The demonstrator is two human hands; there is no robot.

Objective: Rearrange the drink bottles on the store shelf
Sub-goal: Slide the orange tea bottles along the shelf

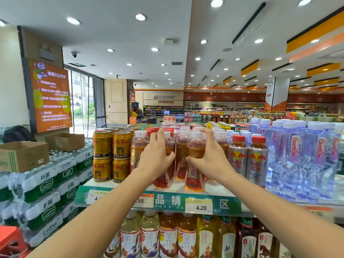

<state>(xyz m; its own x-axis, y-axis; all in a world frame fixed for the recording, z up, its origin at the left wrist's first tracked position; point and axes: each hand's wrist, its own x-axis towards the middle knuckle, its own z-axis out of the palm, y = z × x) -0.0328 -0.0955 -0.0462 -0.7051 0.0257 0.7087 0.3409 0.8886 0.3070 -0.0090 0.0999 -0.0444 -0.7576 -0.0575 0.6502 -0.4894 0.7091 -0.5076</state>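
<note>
Amber drink bottles with white caps stand in rows on the top shelf (115, 185) of a store rack. My left hand (155, 155) is wrapped around one front bottle (164, 180) with an orange-red label. My right hand (208, 155) grips the neighbouring front bottle (195, 175). Both bottles stand upright on the shelf, close together, with another amber bottle (180, 155) just behind the gap between them. One more white-capped bottle (138, 146) stands left of my left hand.
Gold Red Bull cans (111, 155) are stacked to the left, silver red-capped Red Bull bottles (247, 161) and clear water bottles (297, 155) to the right. Tea bottles (167, 237) fill the lower shelf. Shrink-wrapped water packs (46, 183) and cardboard boxes (24, 155) sit far left.
</note>
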